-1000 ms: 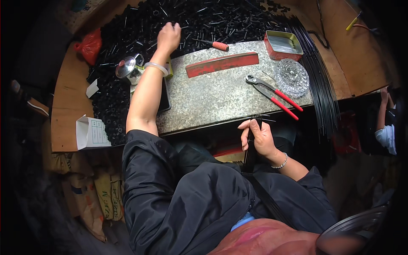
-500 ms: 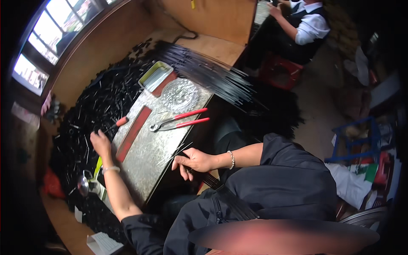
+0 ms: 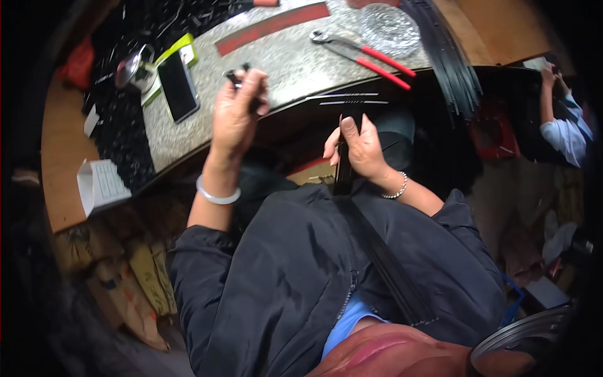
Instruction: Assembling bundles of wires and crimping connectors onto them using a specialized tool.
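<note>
The left hand [image 3: 237, 113] pinched small black pieces [image 3: 237, 75]; the right hand [image 3: 359, 147] gripped a bundle of black strips [image 3: 344, 164]. Assembly looked mid-course, loose strips [image 3: 449, 56] lying beyond the right hand.

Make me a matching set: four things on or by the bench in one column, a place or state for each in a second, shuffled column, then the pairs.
Things:
1. left hand
2. right hand
3. red-handled pliers
4. phone

Places or states:
A. lying screen-up on the grey slab, by its left end
B. pinching small black pieces above the slab's edge
C. lying on the slab near the glass dish
D. gripping a long black bundle below the slab's front edge

Pairs: 1-B, 2-D, 3-C, 4-A
</note>
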Available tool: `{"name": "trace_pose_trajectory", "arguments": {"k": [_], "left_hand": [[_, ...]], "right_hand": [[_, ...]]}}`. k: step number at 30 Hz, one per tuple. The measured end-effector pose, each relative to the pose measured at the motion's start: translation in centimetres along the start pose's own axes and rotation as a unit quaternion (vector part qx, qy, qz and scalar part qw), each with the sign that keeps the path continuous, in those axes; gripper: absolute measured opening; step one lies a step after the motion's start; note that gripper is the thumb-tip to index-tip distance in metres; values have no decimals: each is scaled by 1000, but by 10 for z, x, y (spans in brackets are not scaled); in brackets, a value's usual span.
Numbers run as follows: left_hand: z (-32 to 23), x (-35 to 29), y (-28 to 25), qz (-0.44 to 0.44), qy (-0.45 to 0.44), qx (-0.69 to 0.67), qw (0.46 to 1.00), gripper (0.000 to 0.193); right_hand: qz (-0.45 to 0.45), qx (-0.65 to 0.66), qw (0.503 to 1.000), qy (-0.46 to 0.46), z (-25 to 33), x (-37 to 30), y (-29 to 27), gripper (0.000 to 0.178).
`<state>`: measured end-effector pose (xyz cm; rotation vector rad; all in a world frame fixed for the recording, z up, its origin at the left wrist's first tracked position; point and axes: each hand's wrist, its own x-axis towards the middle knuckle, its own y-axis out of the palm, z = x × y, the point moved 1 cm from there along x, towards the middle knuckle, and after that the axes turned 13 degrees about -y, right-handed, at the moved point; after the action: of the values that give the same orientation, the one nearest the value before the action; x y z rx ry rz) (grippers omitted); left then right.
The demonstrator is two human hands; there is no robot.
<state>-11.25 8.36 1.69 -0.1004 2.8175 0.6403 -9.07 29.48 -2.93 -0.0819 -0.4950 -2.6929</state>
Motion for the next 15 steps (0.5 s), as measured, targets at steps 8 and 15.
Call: {"name": "trace_pose_trajectory", "arguments": {"k": [8, 15], "left_hand": [[32, -42, 7, 64, -56, -54, 995, 25], [37, -40, 16, 88, -89, -68, 990, 36]], "right_hand": [[69, 23, 997, 17, -6, -7, 22, 41], [78, 21, 996, 27, -2, -11, 20, 33]]}}
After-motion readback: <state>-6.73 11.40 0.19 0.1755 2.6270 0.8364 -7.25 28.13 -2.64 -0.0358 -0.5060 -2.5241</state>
